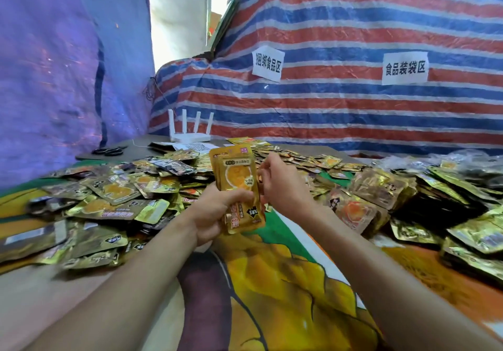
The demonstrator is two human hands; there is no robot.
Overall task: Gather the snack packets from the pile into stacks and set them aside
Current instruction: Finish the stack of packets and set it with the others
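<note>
Above my left hand [215, 214], which grips its lower half, I judge the stack [238, 179] light, slick and floppy; my right hand [283, 184] curls at its edge, grip unclear.

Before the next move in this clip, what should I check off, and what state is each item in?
1. Left hand has a firm grip on the held stack: ok, its fingers wrap round the lower half.
2. Held stack upright and roughly squared: ok.
3. Right hand brings a packet to add: cannot tell. Its curled fingers sit at the stack's right edge.
4. Loose pile has packets left to gather: ok.
5. Bare printed cloth in front of the hands for setting down: ok.
6. Set-aside stacks on the right standing tidy: cannot tell, too blurred.
</note>
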